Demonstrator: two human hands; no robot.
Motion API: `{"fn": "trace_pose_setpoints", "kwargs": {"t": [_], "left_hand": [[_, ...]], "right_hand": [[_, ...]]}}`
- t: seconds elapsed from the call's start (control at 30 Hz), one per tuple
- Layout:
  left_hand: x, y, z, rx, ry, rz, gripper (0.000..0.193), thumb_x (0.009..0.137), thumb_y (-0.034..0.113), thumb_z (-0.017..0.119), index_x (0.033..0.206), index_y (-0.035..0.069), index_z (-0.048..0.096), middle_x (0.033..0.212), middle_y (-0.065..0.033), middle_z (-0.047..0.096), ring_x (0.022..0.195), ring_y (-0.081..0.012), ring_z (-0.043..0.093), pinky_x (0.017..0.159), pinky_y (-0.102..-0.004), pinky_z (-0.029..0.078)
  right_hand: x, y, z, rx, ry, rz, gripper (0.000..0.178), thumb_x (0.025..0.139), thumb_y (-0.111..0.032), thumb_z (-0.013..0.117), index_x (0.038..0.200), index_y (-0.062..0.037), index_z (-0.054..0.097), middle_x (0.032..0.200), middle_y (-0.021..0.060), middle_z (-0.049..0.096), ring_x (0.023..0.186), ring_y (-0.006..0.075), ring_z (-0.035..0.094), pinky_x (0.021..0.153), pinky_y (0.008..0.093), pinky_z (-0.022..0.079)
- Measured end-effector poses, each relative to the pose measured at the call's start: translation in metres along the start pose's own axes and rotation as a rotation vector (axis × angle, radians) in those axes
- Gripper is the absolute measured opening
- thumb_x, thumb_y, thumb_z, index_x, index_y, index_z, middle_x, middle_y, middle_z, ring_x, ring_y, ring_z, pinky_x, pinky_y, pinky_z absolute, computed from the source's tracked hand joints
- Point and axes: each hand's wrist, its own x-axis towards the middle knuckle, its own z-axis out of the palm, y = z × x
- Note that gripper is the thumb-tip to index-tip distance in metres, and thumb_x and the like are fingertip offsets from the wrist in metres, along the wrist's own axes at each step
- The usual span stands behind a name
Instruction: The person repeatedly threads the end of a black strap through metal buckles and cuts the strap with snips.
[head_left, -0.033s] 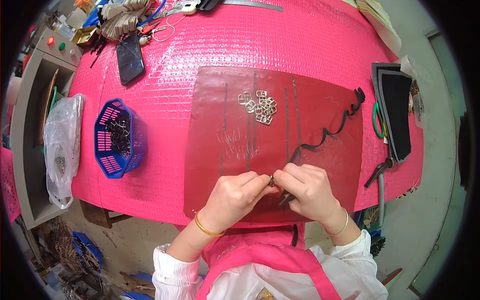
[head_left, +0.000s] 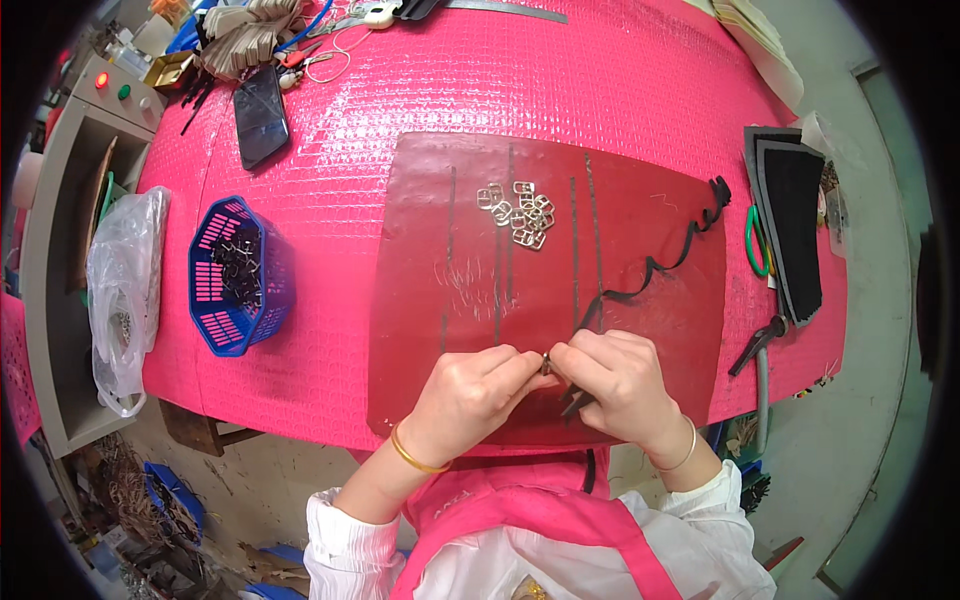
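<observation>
My left hand [head_left: 476, 390] and my right hand [head_left: 622, 388] meet fingertip to fingertip over the near part of a dark red mat [head_left: 420, 300]. Between them is a small metal buckle [head_left: 546, 365], mostly covered, pinched by my left fingers. Closed around a thin black strap, my right hand has short black ends poking out below its fingers. From that hand a long, curling black strap [head_left: 650, 266] trails across the mat to the upper right. Beyond my hands lies a loose cluster of silver buckles [head_left: 520, 214].
At left stands a blue plastic basket [head_left: 277, 310] of small black pieces, beside a clear plastic bag [head_left: 125, 290]. A dark phone [head_left: 261, 118] lies farther back. To the right are stacked black sheets [head_left: 790, 225], green-handled scissors [head_left: 754, 245] and a black-handled tool [head_left: 758, 343].
My fingertips and the buckle have shifted very slightly to the right. Everything else looks the same.
</observation>
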Motion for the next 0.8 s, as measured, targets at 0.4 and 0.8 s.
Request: {"fn": "trace_pose_setpoints", "kwargs": {"t": [0.4, 0.8], "left_hand": [[0.000, -0.003, -0.002, -0.065, 0.004, 0.044, 0.013, 0.072, 0.011, 0.067, 0.074, 0.002, 0.057, 0.054, -0.0046, 0.048, 0.041, -0.0161, 0.050, 0.039, -0.0277, 0.040], [0.003, -0.004, -0.013, -0.698, -0.243, -0.367, 0.011, 0.076, 0.009, 0.065, 0.080, -0.001, 0.064, 0.063, -0.0056, 0.062, 0.050, -0.0100, 0.060, 0.042, -0.0195, 0.047]], "right_hand": [[-0.005, 0.005, -0.003, 0.373, -0.071, 0.163, 0.022, 0.062, 0.006, 0.058, 0.082, -0.0009, 0.056, 0.068, 0.0042, 0.055, 0.059, 0.0185, 0.057, 0.053, 0.0280, 0.044], [0.007, 0.007, -0.018, 0.865, -0.198, 0.366, 0.008, 0.073, -0.001, 0.064, 0.081, -0.0022, 0.064, 0.071, 0.0038, 0.063, 0.061, 0.0068, 0.057, 0.050, 0.0206, 0.043]]}}
